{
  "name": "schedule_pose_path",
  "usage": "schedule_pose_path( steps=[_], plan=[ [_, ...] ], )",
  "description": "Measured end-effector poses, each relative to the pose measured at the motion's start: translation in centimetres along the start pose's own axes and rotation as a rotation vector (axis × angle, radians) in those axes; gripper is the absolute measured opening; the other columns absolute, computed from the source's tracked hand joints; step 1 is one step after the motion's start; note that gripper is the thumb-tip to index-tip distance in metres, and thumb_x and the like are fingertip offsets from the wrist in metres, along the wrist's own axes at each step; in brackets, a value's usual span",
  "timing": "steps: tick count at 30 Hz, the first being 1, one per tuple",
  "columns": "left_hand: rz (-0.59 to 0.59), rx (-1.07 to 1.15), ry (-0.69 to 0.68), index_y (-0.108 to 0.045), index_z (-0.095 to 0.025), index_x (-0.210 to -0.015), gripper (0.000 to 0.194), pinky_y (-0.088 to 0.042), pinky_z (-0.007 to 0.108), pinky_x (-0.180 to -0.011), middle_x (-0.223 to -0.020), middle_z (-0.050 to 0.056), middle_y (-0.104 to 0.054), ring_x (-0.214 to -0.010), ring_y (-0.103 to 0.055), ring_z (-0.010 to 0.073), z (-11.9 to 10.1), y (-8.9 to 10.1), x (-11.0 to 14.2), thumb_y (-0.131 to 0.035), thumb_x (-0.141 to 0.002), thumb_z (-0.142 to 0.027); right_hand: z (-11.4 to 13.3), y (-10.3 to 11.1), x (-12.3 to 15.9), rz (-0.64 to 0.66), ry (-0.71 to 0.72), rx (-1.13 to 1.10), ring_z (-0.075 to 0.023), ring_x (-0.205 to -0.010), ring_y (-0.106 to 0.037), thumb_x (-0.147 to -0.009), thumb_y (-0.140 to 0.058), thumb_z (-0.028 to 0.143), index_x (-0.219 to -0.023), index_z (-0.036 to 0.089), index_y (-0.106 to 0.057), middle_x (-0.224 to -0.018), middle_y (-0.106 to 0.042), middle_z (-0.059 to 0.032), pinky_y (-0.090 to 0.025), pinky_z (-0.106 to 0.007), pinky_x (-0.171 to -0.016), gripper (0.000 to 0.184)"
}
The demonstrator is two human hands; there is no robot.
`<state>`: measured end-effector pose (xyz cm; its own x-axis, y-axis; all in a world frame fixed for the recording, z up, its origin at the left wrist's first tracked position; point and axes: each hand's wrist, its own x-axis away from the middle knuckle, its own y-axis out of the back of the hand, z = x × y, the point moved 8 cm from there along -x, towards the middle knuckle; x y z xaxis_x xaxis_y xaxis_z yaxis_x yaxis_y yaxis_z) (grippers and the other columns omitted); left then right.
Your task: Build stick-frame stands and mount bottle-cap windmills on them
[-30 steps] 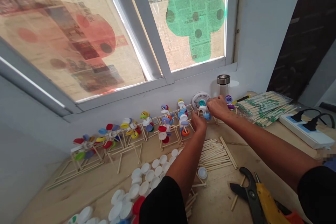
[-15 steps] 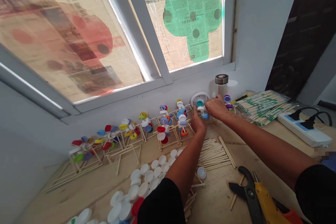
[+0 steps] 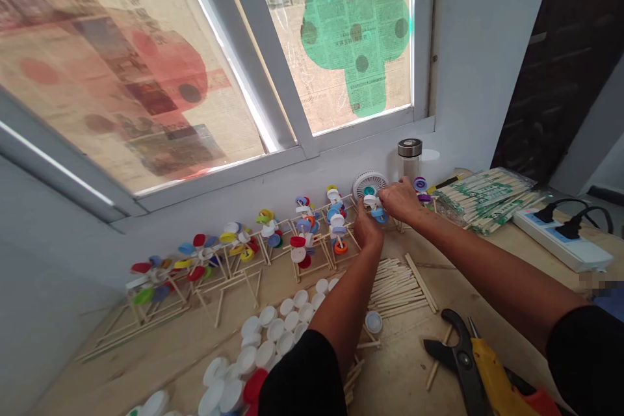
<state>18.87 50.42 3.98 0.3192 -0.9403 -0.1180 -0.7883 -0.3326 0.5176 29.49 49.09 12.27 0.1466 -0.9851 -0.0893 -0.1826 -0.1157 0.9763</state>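
Two hands at one bottle-cap pinwheel (image 3: 373,207): R hand (image 3: 402,201) curled, pinching its white & blue caps from the right; L hand (image 3: 368,231) half-closed just below, grip unclear. Pinwheel sits near the table's (image 3: 400,364) far edge, just before a white mini fan (image 3: 369,185) & lidded glass bottle (image 3: 409,157). Further right, chopstick packs (image 3: 487,198) w/ green print, too small to read.

Bottle-cap pinwheel (image 3: 374,207): white and blue caps (image 3: 380,217), upright, gripped between my left hand (image 3: 368,232) and right hand (image 3: 402,200).
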Motion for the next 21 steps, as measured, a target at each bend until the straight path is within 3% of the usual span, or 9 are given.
schedule_pose_path(
  steps=[6, 11, 14, 21],
  plan=[
    [-0.020, 0.015, 0.008, -0.063, -0.023, -0.115, 0.036, -0.048, 0.028, -0.063, -0.078, 0.007, -0.071, -0.073, -0.067, 0.0225, -0.20, 0.05, -0.15, -0.062, -0.082, -0.036, -0.07, 0.04, 0.13, -0.002, 0.005, -0.001, -0.0192, -0.099, -0.060, -0.090, -0.055, 0.035, -0.106, 0.014, -0.061, -0.107, -0.063, -0.0066, -0.048, -0.043, -0.088, 0.027],
    [-0.013, -0.009, -0.015, -0.064, -0.027, -0.113, 0.028, -0.047, 0.028, -0.067, -0.084, 0.005, -0.072, -0.075, -0.066, 0.0202, -0.44, -0.01, -0.15, -0.059, -0.085, -0.031, -0.20, 0.10, 0.24, -0.009, 0.004, -0.011, -0.0190, -0.099, -0.060, -0.090, -0.055, 0.035, -0.105, 0.014, -0.061, -0.107, -0.064, -0.0064, -0.047, -0.043, -0.089, 0.027],
    [-0.013, -0.030, -0.026, -0.062, -0.022, -0.113, 0.027, -0.048, 0.030, -0.069, -0.086, 0.005, -0.071, -0.075, -0.065, 0.0172, -0.55, -0.02, -0.07, -0.055, -0.089, -0.031, -0.25, 0.16, 0.30, -0.018, 0.004, -0.020, -0.0190, -0.099, -0.060, -0.090, -0.055, 0.035, -0.105, 0.014, -0.061, -0.106, -0.064, -0.0062, -0.047, -0.044, -0.090, 0.027],
    [-0.019, -0.074, -0.037, -0.065, -0.025, -0.110, 0.025, -0.043, 0.026, -0.062, -0.080, 0.006, -0.071, -0.074, -0.065, 0.0188, -0.78, -0.02, -0.06, -0.052, -0.088, -0.021, -0.29, 0.14, 0.27, -0.039, 0.006, -0.043, -0.0190, -0.099, -0.060, -0.090, -0.055, 0.035, -0.102, 0.014, -0.062, -0.104, -0.064, -0.0061, -0.046, -0.044, -0.091, 0.026]
  ],
)
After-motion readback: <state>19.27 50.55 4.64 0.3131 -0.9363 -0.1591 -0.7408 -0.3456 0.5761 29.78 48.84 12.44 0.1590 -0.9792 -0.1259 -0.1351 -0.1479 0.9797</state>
